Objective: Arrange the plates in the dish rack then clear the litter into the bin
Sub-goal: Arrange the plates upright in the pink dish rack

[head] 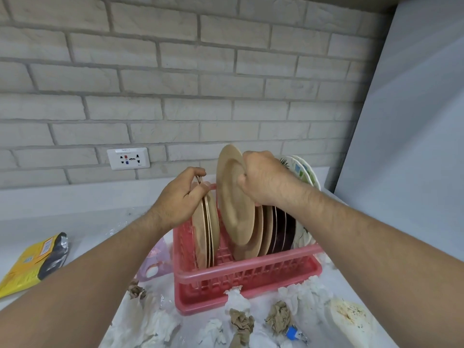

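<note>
- Head view, hands: your left hand point(183, 197) has its fingers curled over the top rims of a small group of beige plates point(209, 229). It holds them on edge at the left end of the pink dish rack point(251, 277).
- Your right hand point(261, 179) is closed round the right rim of a large tan plate point(233, 197). The plate is tilted and stands higher than its neighbours. Its lower edge sits inside the rack, in the gap between the left group and the right-hand row.
- Head view, rack contents: the right-hand row stands on edge. It runs from more tan plates through dark plates point(286, 229) to floral plates point(305, 172) at the far right.
- Step in hand: plate arranging, judged close to complete. Litter clearing has not begun.
- Next move: lower the tan plate straight into a free slot in the gap. Keep the left group steady so it does not lean into the path. Release only when the rim is seated.
- Head view, litter: white crumpled tissues point(237, 300), brown paper wads point(242, 320) and a small blue cap point(292, 332) lie on the surface point(75, 222) in front of the rack. A yellow packet point(30, 262) lies well to the left.
- A round speckled item point(351, 315) lies at the lower right. You cannot tell whether it is a plate or litter.
- The bin is not in view. Locate it before gathering.
</note>
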Motion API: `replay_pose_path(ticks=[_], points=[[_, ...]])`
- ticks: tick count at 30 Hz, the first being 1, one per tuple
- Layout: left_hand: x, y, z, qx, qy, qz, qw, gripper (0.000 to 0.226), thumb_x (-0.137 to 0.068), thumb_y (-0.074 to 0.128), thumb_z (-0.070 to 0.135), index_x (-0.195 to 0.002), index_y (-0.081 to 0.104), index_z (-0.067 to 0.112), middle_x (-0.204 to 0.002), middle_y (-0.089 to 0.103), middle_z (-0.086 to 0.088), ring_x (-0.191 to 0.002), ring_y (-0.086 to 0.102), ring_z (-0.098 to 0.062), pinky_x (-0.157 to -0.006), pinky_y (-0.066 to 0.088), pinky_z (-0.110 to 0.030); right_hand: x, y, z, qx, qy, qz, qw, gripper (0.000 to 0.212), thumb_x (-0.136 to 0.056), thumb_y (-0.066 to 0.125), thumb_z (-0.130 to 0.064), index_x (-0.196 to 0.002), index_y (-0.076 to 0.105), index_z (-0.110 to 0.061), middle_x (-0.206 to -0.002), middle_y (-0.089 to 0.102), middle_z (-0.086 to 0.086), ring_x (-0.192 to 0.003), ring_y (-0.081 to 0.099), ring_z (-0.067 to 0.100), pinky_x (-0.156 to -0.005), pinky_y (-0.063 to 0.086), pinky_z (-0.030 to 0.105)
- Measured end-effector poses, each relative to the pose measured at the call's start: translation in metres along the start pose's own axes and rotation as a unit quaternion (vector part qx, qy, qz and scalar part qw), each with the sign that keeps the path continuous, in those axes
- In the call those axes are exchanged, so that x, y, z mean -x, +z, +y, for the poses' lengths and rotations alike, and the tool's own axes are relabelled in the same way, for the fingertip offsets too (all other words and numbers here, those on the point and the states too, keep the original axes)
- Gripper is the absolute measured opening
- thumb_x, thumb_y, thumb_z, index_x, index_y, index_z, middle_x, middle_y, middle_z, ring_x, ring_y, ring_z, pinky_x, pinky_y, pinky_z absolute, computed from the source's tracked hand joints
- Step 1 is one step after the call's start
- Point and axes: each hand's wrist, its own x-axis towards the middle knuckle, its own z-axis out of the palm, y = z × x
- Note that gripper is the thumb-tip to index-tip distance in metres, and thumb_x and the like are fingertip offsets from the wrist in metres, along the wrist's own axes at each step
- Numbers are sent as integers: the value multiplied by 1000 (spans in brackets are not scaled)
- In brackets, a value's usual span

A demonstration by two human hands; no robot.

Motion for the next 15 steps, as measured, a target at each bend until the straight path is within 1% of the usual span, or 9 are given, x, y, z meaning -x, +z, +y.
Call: replay_pose_path(ticks=[2, 3, 4, 6, 8, 9, 10, 13, 15], points=[[0, 1, 1, 8, -1, -5, 1000, 35, -96, 47, 39, -129, 49, 26, -120, 53, 21, -114, 55, -11, -94, 37, -28, 3, 7, -1, 28, -8, -15, 999, 7, -96, 49, -21, -96, 46, -15, -89, 51, 4, -73, 55, 22, -60, 44, 28], [0, 2, 1, 12, -3, -8, 1000, 36, -97, 47, 38, -130, 49, 25, -124, 52, 20, -116, 54, -11, -98, 38, -29, 6, 12, -2, 36, -16, -20, 999, 8, -96, 50, -21, -100, 49, -14, -88, 47, 4, -74, 51, 21, -59, 40, 27], [0, 2, 0, 14, -1, -8, 1000, 36, -97, 48, 37, -131, 49, 25, -128, 51, 19, -119, 52, -10, -102, 37, -30, 8, 16, -3, 42, -27, -21, 999, 14, -97, 50, -21, -106, 52, -11, -90, 46, 5, -77, 51, 22, -62, 39, 27], [0, 4, 0, 17, 3, -4, 1000, 37, -97, 48, 36, -132, 49, 25, -135, 50, 16, -122, 51, -11, -106, 37, -33, 12, 22, -5, 53, -56, -29, 997, 22, -97, 49, -16, -116, 54, -6, -97, 51, 10, -95, 57, 28, -72, 40, 30], [0, 5, -1, 20, 8, 2, 1000, 37, -97, 48, 35, -133, 49, 24, -135, 50, 16, -122, 50, -11, -105, 36, -30, 15, 28, -7, 60, -62, -45, 995, 37, -98, 47, -11, -134, 43, -7, -102, 50, 9, -109, 52, 25, -88, 41, 32], [0, 5, 0, 21, 8, 4, 1000, 37, -98, 48, 35, -133, 50, 24, -135, 50, 16, -121, 50, -10, -103, 35, -28, 16, 32, -8, 60, -53, -51, 995, 45, -97, 48, -8, -140, 35, -8, -99, 45, 6, -109, 48, 21, -90, 40, 30], [0, 5, -1, 23, 7, 6, 1000, 37, -98, 48, 35, -133, 50, 23, -134, 50, 16, -122, 49, -10, -102, 34, -26, 14, 36, -8, 58, -43, -55, 996, 51, -94, 51, -6, -141, 32, -9, -97, 42, 4, -108, 46, 19, -87, 42, 29], [1, 6, -2, 31, 9, 13, 999, 40, -95, 48, 38, -132, 50, 23, -134, 50, 18, -123, 47, -7, -104, 33, -27, 11, 39, -6, -13, 11, -59, 998, 52, -82, 63, 4, -126, 40, -10, -112, 44, 4, -105, 51, 23, -68, 45, 27], [0, 5, -3, 30, 17, 18, 999, 44, -90, 45, 44, -128, 53, 23, -135, 47, 19, -125, 44, -2, -107, 35, -30, 12, 37, -3, -9, 23, -60, 998, 47, -83, 62, 5, -123, 41, -9, -116, 44, 5, -96, 50, 21, -67, 43, 27]])
